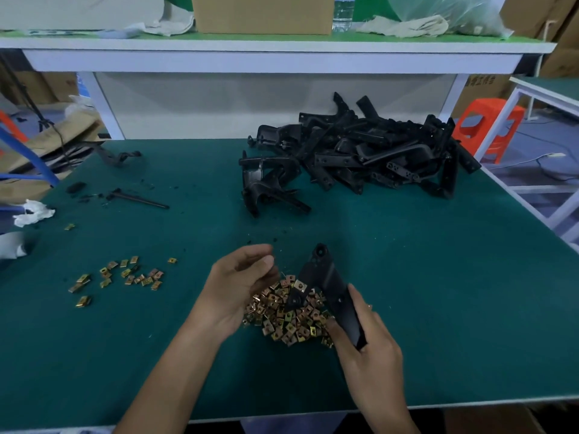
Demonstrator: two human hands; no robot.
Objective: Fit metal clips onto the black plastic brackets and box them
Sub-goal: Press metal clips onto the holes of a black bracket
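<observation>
Nearest the table edge, the right hand [366,336] has its fingers wrapped round the lower end of a black bracket [329,277], holding it tilted over the pile of clips [288,321] with the round end pointing away. The left hand [238,289] hovers just beside it at the pile's edge, fingers curled in toward the thumb. Whether a clip is pinched in there I honestly can't tell. One clip [300,286] looks seated on the bracket's side tab, though it might just be lying behind it.

If it were me: hold the bracket steady, line the clip's open mouth square with the tab, then push straight on till it seats. Going in crooked is probably how these spring clips jam or ping off.

Further out, the green mat [438,277] has a loose scatter of clips [125,277] off to the left and a big heap of brackets [360,151] at the far right, so plenty left to do, I'd guess. Beyond that a white shelf [250,45] carries a cardboard box [261,14], a water bottle [343,10] and some rags, and an orange stool [488,126] stands off to the right. Is that the packing box? No idea.
</observation>
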